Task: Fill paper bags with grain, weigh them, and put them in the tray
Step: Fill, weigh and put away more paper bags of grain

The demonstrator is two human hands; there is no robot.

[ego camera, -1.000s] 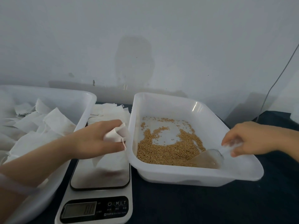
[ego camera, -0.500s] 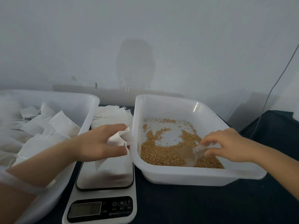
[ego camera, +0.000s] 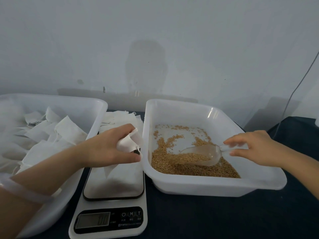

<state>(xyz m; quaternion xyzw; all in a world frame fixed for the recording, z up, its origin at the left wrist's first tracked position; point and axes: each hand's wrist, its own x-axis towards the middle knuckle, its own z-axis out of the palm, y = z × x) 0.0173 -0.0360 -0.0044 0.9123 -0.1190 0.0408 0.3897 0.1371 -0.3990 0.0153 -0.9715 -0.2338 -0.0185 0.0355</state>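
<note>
Person's arms, head cam: bare hands, one bangle.
L hand [ego camera: 110, 145] & R hand [ego camera: 257, 147] bare, likewise L forearm [ego camera: 57, 163] & R forearm [ego camera: 302, 167] as far as the near edges of the pic. Worn: a bangle [ego camera: 25, 191] on the L forearm, near left corner, well up from the wrist – smooth, rounded, milky-translucent white, surface plain. R fingertips slightly blurred.

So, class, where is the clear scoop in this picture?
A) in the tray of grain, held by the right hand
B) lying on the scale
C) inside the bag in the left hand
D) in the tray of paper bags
A: the right hand holds the scoop by its handle, with its bowl lying in the grain inside the tray.
</note>
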